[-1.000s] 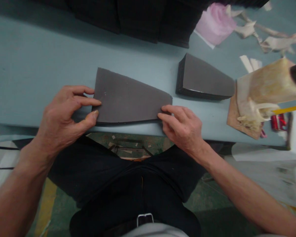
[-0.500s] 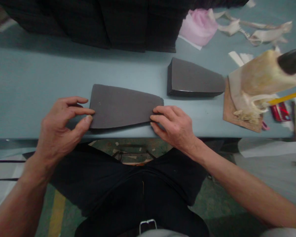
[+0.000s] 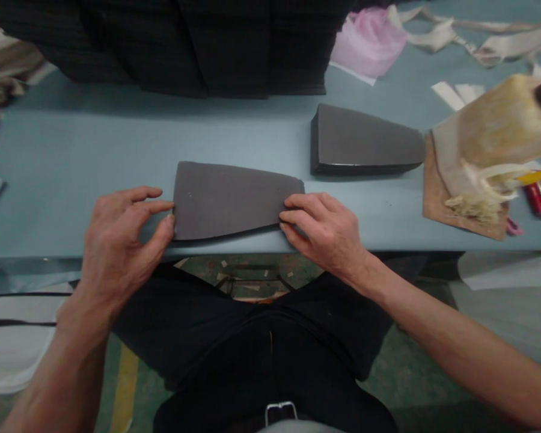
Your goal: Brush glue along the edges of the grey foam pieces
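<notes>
A dark grey, tapered flat panel (image 3: 234, 201) lies near the table's front edge, wide end to the left. Its material I cannot make out. My left hand (image 3: 121, 234) pinches the panel's wide left edge between thumb and index finger, with the other fingers partly stretched out. At the narrow right end, my right hand (image 3: 327, 234) has its fingers closed on the near corner. Behind and to the right sits a neat stack of like-shaped grey panels (image 3: 367, 138), apart from both hands.
Tall dark stacks (image 3: 234, 48) stand along the back of the blue-green table (image 3: 94, 144). A pink cloth (image 3: 372, 42) and pale strips (image 3: 509, 45) lie at the back right. A glue-stained yellowish container (image 3: 491, 135) stands on a brown board (image 3: 435, 192) at the right.
The view has shifted a little, so most things appear slightly further right. Both hands keep their hold at the two ends of the panel.
</notes>
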Demonstrator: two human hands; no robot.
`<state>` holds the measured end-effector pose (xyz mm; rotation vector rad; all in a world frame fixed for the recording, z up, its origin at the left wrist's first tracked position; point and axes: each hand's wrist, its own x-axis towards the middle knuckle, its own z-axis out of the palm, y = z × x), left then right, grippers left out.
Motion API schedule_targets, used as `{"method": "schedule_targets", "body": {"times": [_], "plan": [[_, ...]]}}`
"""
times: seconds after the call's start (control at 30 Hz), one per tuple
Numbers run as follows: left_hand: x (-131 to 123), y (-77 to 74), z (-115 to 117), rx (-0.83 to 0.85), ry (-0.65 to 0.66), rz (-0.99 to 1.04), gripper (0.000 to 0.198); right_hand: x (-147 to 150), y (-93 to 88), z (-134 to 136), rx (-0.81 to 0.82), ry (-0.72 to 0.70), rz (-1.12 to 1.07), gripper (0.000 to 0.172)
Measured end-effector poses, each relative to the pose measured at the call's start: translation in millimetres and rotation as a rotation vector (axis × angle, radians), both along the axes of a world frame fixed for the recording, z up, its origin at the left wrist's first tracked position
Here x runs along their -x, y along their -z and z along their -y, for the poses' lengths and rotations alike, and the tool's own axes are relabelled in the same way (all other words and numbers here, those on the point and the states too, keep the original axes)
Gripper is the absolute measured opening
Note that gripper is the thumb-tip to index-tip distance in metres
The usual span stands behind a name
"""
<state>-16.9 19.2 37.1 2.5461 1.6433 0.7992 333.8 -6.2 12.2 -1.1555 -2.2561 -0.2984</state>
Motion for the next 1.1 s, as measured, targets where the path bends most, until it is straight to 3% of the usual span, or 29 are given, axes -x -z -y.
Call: {"method": "schedule_targets", "body": {"times": [0.13, 0.23, 0.37, 0.5, 0.6, 0.77, 1.1], "plan": [[6, -0.5, 6, -0.030, -0.055, 0.033, 0.024, 0, -0.2, 1, 0.056, 0.036, 0.014, 0.016], [-9, -8.6, 12, -0.086, -0.103, 0.066, 0.030, 0, -2.8, 2, 0.018, 0.038, 0.029, 0.016], [-56, -14.4, 24, -0.092, 0.032, 0.075, 0.035, 0, -7.0, 3, -0.031, 0.000, 0.027, 0.010], [-108, -1.2, 29, 0.027, 0.281, 0.019, 0.066, -2, -8.8, 4, -0.007, -0.021, 0.031, 0.007], [-128, 10.7, 28, 0.092, 0.263, -0.056, 0.082, -2, -8.8, 4, -0.015, -0.030, 0.035, 0.007], [-126, 13.1, 29, 0.135, 0.182, -0.172, 0.089, -2, -8.1, 3, -0.025, -0.039, 0.021, 0.007], [-111, 12.3, 38, 0.172, 0.080, -0.222, 0.098, -2, -9.1, 4, -0.018, -0.038, 0.024, 0.010]]}}
